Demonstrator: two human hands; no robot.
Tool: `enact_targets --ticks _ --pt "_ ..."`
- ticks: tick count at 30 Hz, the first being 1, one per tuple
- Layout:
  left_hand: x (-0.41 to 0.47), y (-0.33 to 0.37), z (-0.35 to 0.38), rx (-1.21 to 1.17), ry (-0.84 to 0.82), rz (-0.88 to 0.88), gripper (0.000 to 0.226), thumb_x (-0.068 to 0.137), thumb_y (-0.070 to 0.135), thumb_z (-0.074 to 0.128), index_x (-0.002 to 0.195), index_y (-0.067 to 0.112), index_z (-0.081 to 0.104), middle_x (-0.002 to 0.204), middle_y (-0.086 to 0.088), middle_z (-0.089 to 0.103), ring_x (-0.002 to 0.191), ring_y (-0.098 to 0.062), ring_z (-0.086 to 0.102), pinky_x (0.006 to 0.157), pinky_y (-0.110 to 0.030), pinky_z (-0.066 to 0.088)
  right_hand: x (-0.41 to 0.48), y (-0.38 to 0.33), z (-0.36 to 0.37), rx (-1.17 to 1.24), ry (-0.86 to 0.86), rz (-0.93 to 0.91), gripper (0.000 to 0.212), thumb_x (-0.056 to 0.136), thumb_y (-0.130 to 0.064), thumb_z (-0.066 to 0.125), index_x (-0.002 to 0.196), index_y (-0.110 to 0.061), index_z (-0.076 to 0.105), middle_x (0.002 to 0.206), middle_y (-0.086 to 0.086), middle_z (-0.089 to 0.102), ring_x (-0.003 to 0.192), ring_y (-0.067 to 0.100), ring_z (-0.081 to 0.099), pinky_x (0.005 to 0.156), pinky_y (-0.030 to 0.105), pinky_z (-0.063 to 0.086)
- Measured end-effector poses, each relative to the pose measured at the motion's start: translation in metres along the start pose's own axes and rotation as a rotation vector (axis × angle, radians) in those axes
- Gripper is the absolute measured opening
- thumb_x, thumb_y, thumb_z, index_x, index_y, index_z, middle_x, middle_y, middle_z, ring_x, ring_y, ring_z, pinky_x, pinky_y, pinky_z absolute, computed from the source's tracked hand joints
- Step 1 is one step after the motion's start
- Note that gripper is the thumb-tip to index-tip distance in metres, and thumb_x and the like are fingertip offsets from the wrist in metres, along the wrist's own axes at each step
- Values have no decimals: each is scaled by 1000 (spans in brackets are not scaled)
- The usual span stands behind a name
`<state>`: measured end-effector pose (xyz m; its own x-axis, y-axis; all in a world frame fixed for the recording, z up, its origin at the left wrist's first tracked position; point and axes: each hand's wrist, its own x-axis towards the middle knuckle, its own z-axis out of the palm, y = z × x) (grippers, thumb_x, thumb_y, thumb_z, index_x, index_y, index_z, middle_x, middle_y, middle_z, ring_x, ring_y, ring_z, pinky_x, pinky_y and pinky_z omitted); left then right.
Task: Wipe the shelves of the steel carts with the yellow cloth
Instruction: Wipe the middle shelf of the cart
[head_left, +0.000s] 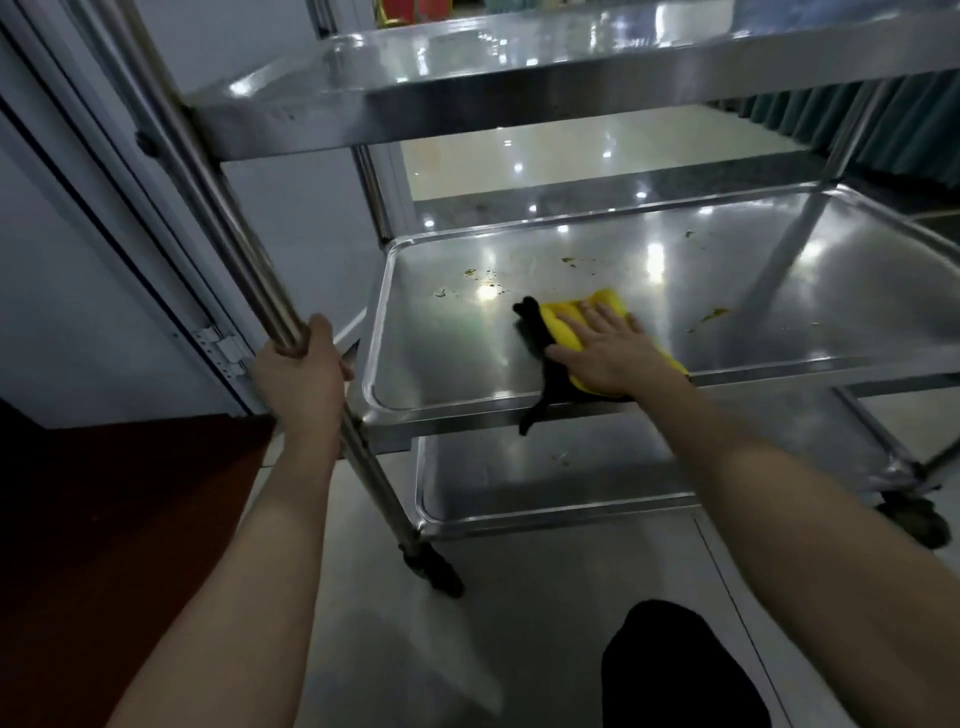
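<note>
Head view: a steel cart with three shelves on wheels, seen from above at its near side
Cloth: the yellow cloth lies on the middle shelf, close to its near edge and about midway along it; a black strip runs along the cloth's left side and hangs over the near rim; whether it is part of the cloth I cannot tell
Right hand: laid flat on the cloth, fingers straight and slightly spread, nothing curled round it; probably held flat so the whole pad bears on the steel
Left hand: fingers wrapped tight round the upright post at the cart's near left corner; likely a brace, so the wheeled cart does not roll under the push of wiping
Dirt: yellow-green specks toward the shelf's far edge; a smear right of the cloth; both apart from the cloth, not yet wiped
Other shelves: top shelf above; bottom shelf below, with a few faint specks
Progress: middle shelf seems partly done; the far edge and right side remain
</note>
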<state>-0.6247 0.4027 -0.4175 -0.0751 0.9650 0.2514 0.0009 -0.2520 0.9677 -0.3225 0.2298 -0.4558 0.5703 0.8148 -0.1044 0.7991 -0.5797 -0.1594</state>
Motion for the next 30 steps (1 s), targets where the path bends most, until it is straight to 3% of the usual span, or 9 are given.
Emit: enact_targets --ticks 3,5,7,9,12,15,23,26,30 --pt "-22 -1 -3 143 299 288 64 85 44 87 126 3 59 117 -9 65 104 -17 68 95 -42 58 -9 34 -4 15 30 57 83 98 -79 22 168 -41 0 178 -4 -7 164 20 -7 130 54 -1" --pt "-52 -2 2 337 403 655 59 89 39 84 127 1 58 123 -16 59 115 -34 59 104 -47 49 -12 29 -2 31 41 49 87 95 -84 20 168 -41 1 178 -3 -7 164 21 -8 130 56 -4" --pt "-88 -4 28 438 197 895 35 97 30 73 120 5 64 119 -14 61 114 -36 59 106 -42 43 -15 24 -1 44 60 37 91 93 -88 19 168 -41 1 178 -2 -6 164 22 -9 130 57 -6" --pt "-120 -2 73 517 -61 968 24 99 27 67 117 11 68 120 -10 63 114 -32 59 104 -42 44 -18 23 2 61 72 33 93 92 -89 20 168 -41 1 178 -2 -7 164 23 -10 130 57 -7" --pt "-137 3 134 612 -374 744 42 107 41 44 124 10 67 126 -12 64 121 -33 59 109 -50 45 -19 19 5 71 82 20 89 95 -85 19 169 -39 0 178 0 -8 164 22 -12 130 57 -8" --pt "-120 -14 154 987 -511 573 71 107 49 11 140 12 60 142 -10 61 134 -31 51 119 -45 35 -22 16 8 66 98 8 85 98 -81 19 169 -37 2 178 1 -7 164 23 -11 129 57 -9" --pt "-109 -36 150 880 -434 601 70 111 54 20 127 6 69 132 -16 70 144 -37 53 125 -51 34 -18 24 8 104 90 -39 76 102 -69 22 169 -38 5 178 -4 -6 164 19 -11 130 54 -9" --pt "-107 -32 149 901 -465 527 76 106 59 18 131 7 68 138 -16 68 147 -35 49 127 -51 30 -12 73 1 71 78 -55 74 103 -66 26 169 -39 4 178 -7 -5 164 17 -9 131 53 -3" --pt "-106 -26 152 916 -514 495 75 106 57 18 137 6 65 144 -18 64 146 -37 48 126 -53 30 -11 184 -20 41 98 201 76 103 -66 29 169 -38 4 178 -5 -3 164 19 -5 131 54 1"
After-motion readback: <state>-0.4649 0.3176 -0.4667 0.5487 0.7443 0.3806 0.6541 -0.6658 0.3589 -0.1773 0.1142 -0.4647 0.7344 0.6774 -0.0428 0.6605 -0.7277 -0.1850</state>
